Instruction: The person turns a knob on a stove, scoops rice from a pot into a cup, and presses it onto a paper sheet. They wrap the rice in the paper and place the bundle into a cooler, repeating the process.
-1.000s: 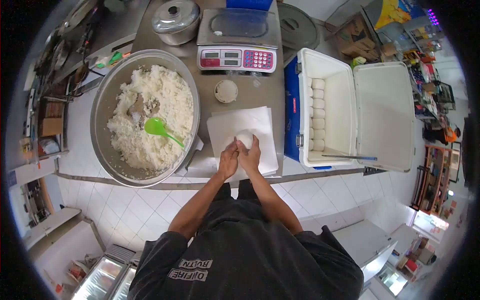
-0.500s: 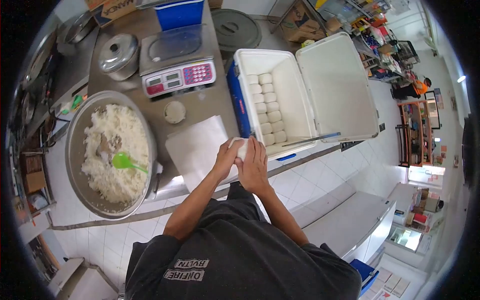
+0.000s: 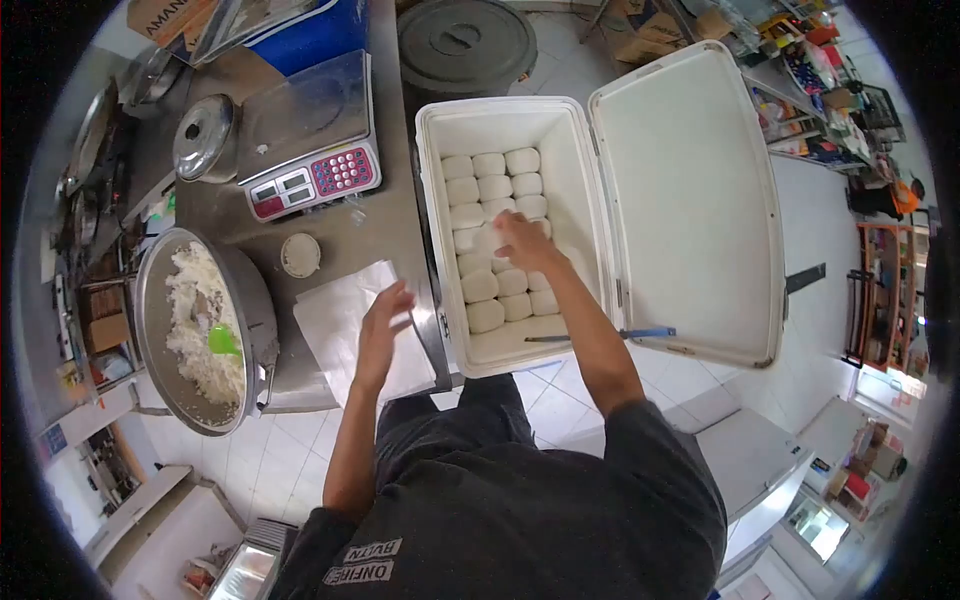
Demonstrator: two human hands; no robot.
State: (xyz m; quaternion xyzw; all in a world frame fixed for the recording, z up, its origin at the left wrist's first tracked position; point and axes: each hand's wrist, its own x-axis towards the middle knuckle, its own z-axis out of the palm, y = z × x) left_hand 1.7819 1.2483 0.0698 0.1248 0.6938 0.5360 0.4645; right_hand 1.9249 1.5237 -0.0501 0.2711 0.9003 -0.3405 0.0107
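1. Right hand (image 3: 522, 240) inside the open cooler (image 3: 570, 130); a wrapped rice ball (image 3: 487, 240) touches its fingers at nine o'clock; whether they grip it is unclear.
2. Left hand (image 3: 385, 312), fingers spread, hovers over paper sheets (image 3: 330, 320) on the counter (image 3: 385, 225).

Head-worn wide-angle camera looks steeply down over counter (image 3: 388, 228) and cooler (image 3: 690, 200).

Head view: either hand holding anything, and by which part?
Right hand sits atop a white ball in the cooler; grip unclear. Left hand holds nothing.
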